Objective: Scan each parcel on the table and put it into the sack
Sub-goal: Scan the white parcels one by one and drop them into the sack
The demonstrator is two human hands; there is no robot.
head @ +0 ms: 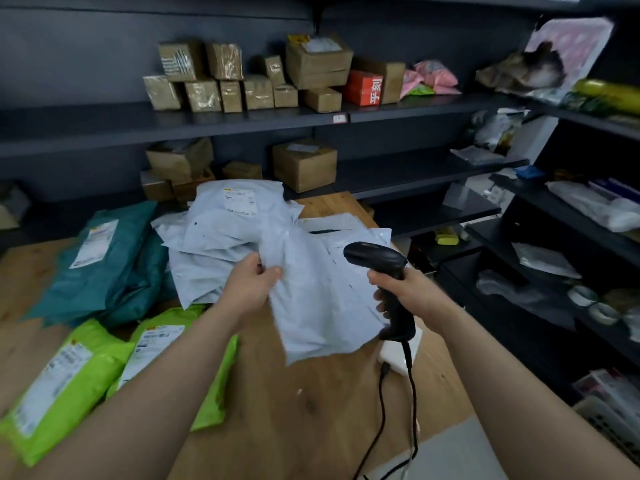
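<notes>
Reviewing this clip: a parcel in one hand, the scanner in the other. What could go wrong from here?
1. The grey parcel pinched by the left hand is blurred and shows no label, so the scanner in the right hand may miss it.
2. The pile behind has a label facing up, which might get read instead.
3. The cable trailing over the table could snag.

A wooden table [294,403] is seen across the lower frame. At lower left lime-green mailers [69,382] are laid, teal mailers [104,265] above them, and grey-white mailers [214,237] are piled at centre, toward its far edge.
</notes>
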